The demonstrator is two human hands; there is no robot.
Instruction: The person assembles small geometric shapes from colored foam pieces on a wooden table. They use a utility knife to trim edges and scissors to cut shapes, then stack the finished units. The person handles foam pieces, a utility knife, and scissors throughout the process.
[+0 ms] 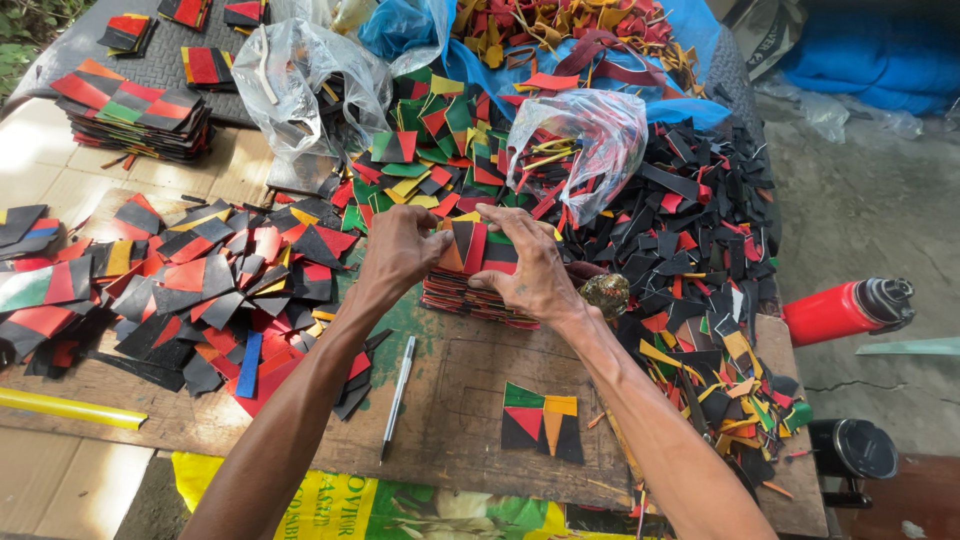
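Observation:
My left hand and my right hand both grip a thick stack of patchwork pieces in red, black, green and orange. The stack rests on a worn wooden board. Left fingers press its left side, right fingers cover its top and right side. One finished patchwork piece lies alone on the board nearer to me. A pen lies on the board under my left forearm.
Loose coloured and black scraps cover the left; black offcuts pile at the right. Clear plastic bags sit behind the stack. More stacks lie far left. A red bottle lies off the right edge.

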